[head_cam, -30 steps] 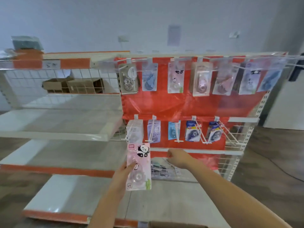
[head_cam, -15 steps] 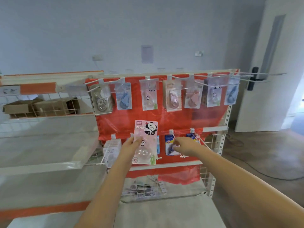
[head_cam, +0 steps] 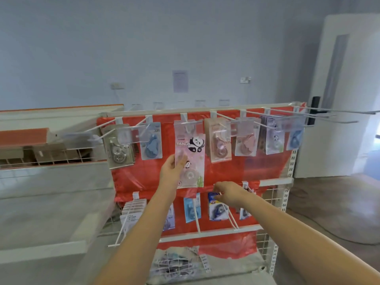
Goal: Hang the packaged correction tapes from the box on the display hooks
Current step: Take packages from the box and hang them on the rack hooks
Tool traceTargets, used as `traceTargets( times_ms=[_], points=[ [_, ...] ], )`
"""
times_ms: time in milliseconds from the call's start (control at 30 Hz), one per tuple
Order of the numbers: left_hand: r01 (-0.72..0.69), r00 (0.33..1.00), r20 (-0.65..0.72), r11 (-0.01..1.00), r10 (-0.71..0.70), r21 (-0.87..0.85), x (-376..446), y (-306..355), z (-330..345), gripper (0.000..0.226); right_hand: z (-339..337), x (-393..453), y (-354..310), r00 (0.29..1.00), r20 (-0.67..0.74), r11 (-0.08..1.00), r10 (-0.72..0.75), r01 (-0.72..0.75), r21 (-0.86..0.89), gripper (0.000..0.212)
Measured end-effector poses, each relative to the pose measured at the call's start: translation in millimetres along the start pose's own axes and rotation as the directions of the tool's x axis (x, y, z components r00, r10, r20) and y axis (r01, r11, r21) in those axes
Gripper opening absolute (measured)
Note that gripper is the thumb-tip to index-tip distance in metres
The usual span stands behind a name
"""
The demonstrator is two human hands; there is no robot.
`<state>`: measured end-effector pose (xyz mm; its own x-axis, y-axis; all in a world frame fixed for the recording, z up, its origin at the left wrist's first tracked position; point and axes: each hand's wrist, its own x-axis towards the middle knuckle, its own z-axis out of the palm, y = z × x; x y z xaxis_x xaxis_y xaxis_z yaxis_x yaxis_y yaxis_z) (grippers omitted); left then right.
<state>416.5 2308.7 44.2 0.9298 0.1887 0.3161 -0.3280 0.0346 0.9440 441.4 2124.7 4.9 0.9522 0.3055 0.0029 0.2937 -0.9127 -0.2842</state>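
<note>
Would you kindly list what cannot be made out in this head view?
- Whether the panda pack is on its hook yet: its top overlaps a hanging pack.
- What the right hand pinches: its fingers cover it.
- Left hand fingertips: behind the pack.
- Wire basket contents: blurred.

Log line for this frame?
left hand: holds panda pack at top hook | right hand: at lower hook, grip unclear | pack unhung

A pale blue-grey painted wall (head_cam: 144, 48) fills the upper frame, with a sheet of paper (head_cam: 180, 81) and a light switch (head_cam: 245, 80) at centre. A white door (head_cam: 339, 99) stands at right above brown concrete floor (head_cam: 333, 204). Grey metal shelves (head_cam: 51, 202) occupy the left.
</note>
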Motion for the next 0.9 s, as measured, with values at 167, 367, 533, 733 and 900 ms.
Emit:
traceTargets(
  times_ms=[167, 367, 533, 733, 900],
  points=[
    [-0.023, 0.999, -0.03, 0.996, 0.02, -0.086, -4.9, -4.4, 3.3, 0.008, -3.8, 17.7, -1.0, 0.998, 0.014, 0.998, -0.06, 0.06, 0.014, 0.035],
    [-0.04, 0.994, -0.102, 0.997, 0.033, -0.059, 2.7, -4.0, 8.7, 0.001, -7.7, 37.2, -0.8, 0.991, 0.02, 0.992, -0.129, 0.128, 0.018, 0.034],
    [-0.042, 0.985, -0.163, 0.998, 0.048, 0.04, 8.5, -0.4, 15.7, 0.006, -3.1, 48.2, 3.0, 0.983, 0.042, 0.982, -0.181, 0.177, 0.068, 0.035],
    [0.048, 0.978, -0.205, 0.99, -0.02, 0.131, 31.5, -4.3, 22.7, 0.011, -0.4, 51.5, 10.6, 0.975, 0.08, 0.977, -0.208, 0.203, 0.066, 0.035],
    [0.126, 0.97, -0.235, 0.959, -0.065, 0.256, 76.8, -6.0, 28.4, 0.022, 1.1, 55.5, 28.8, 0.981, 0.068, 0.981, -0.184, 0.179, 0.072, 0.033]
  ],
)
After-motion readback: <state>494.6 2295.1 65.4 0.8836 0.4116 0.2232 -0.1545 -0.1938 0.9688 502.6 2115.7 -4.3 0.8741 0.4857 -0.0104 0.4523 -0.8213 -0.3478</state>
